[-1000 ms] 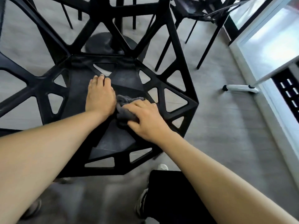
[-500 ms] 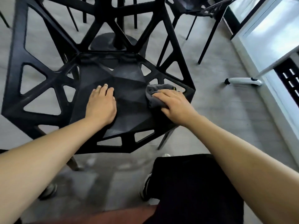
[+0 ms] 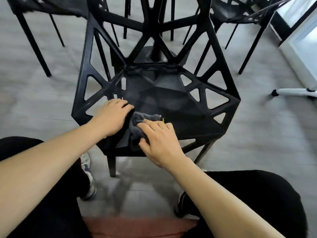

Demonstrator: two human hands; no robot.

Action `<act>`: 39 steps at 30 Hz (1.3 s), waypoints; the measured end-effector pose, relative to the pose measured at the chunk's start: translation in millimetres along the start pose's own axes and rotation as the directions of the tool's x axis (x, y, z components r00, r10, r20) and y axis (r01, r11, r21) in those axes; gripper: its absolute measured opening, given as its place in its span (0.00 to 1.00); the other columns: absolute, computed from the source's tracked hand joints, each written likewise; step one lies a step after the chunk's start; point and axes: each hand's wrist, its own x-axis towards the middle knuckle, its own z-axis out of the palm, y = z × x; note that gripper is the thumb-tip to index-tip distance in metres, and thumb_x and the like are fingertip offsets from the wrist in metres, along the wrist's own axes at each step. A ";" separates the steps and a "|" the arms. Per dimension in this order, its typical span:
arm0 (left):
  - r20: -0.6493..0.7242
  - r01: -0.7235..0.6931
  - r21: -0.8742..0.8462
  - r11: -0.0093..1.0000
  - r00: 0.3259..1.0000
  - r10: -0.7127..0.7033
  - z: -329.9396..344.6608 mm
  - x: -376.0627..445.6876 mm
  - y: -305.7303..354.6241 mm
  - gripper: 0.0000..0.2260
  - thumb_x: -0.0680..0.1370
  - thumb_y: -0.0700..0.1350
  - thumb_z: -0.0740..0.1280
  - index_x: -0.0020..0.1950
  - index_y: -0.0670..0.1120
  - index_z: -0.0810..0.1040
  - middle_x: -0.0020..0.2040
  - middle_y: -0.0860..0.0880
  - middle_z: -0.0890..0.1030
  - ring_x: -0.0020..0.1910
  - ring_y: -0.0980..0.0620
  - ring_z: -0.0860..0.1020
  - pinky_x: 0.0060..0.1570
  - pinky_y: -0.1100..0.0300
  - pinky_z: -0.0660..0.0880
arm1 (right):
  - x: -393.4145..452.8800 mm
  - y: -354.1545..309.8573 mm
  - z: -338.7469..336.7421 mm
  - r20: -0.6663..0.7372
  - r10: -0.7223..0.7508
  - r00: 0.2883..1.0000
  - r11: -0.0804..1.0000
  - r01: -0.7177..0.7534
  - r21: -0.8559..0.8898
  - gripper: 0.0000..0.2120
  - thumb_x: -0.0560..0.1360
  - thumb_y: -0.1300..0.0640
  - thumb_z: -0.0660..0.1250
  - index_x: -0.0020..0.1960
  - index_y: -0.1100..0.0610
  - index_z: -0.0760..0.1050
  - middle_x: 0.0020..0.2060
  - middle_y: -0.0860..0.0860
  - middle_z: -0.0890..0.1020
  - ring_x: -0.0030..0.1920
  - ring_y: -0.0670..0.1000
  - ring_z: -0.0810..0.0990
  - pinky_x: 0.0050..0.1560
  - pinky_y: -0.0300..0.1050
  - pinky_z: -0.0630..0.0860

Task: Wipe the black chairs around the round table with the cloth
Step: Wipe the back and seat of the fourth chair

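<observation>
A black chair (image 3: 171,93) with triangular cut-outs stands in front of me, its faceted seat facing up. My left hand (image 3: 113,117) rests on the seat's front left part, fingers loosely bent and holding nothing. A bunched grey cloth (image 3: 137,122) lies on the seat just right of that hand. My right hand (image 3: 159,141) lies on top of the cloth and grips it, fingers over it and thumb tucked against its near side. Most of the cloth is hidden under this hand.
The round table's black pedestal base (image 3: 154,54) stands behind the chair. More black chairs stand at the back left (image 3: 34,7) and back right (image 3: 240,14). A white floor bar with a black wheel (image 3: 295,91) lies at right, near a white window frame (image 3: 301,48). My shoe (image 3: 87,177) is under the seat's front edge.
My right hand has swept the cloth from the seat's right edge leftwards to the front left, ending beside my left hand. My left hand has moved slightly left on the seat.
</observation>
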 end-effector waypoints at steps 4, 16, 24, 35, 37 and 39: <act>-0.045 0.068 0.105 0.992 0.997 -0.064 -2.7 -21.0 -14.4 0.19 0.82 0.45 0.59 0.73 0.47 0.71 0.75 0.42 0.69 0.74 0.40 0.65 0.76 0.46 0.55 | 16.3 75.6 -11.7 -0.045 0.055 0.997 0.991 -0.060 -0.117 0.17 0.72 0.43 0.62 0.56 0.48 0.80 0.46 0.49 0.84 0.50 0.57 0.81 0.49 0.53 0.72; -0.191 0.126 0.050 0.991 0.975 -0.115 2.3 -32.5 -17.0 0.25 0.79 0.44 0.53 0.76 0.44 0.68 0.76 0.42 0.69 0.78 0.40 0.61 0.78 0.48 0.52 | 57.7 -20.8 42.0 0.032 0.041 0.999 0.996 -0.044 0.084 0.28 0.76 0.43 0.59 0.73 0.53 0.71 0.73 0.55 0.72 0.73 0.57 0.68 0.75 0.58 0.60; -0.210 0.226 0.220 0.949 0.961 -0.180 -20.8 -21.0 -37.6 0.23 0.78 0.48 0.63 0.73 0.45 0.73 0.77 0.37 0.66 0.79 0.36 0.56 0.78 0.41 0.46 | 95.1 116.1 29.9 -0.086 0.556 0.827 0.828 -0.560 -0.034 0.28 0.79 0.41 0.56 0.76 0.53 0.67 0.77 0.57 0.66 0.77 0.58 0.62 0.77 0.59 0.56; -0.171 0.256 0.131 0.958 0.958 -0.232 -0.7 2.1 -29.3 0.27 0.81 0.50 0.47 0.78 0.45 0.66 0.80 0.40 0.60 0.81 0.41 0.50 0.79 0.44 0.46 | 182.9 93.1 65.4 0.024 -0.029 0.999 1.000 0.029 -0.010 0.28 0.76 0.44 0.57 0.74 0.50 0.70 0.74 0.53 0.71 0.75 0.55 0.67 0.75 0.54 0.62; -0.175 0.252 0.118 0.961 0.957 -0.229 2.0 1.2 -28.8 0.28 0.80 0.51 0.47 0.78 0.44 0.66 0.80 0.41 0.61 0.81 0.42 0.50 0.79 0.44 0.47 | 190.5 143.2 60.5 -0.098 0.193 0.976 0.975 -0.202 -0.098 0.28 0.76 0.44 0.56 0.74 0.52 0.70 0.75 0.55 0.69 0.75 0.58 0.66 0.76 0.55 0.60; -0.180 0.249 0.097 0.964 0.956 -0.229 2.2 0.5 -27.5 0.27 0.81 0.51 0.49 0.78 0.43 0.67 0.79 0.40 0.62 0.81 0.42 0.51 0.79 0.44 0.48 | 195.8 172.2 55.5 -0.191 0.414 0.890 0.897 -0.434 -0.079 0.27 0.80 0.46 0.57 0.76 0.54 0.66 0.77 0.57 0.64 0.78 0.58 0.61 0.79 0.56 0.53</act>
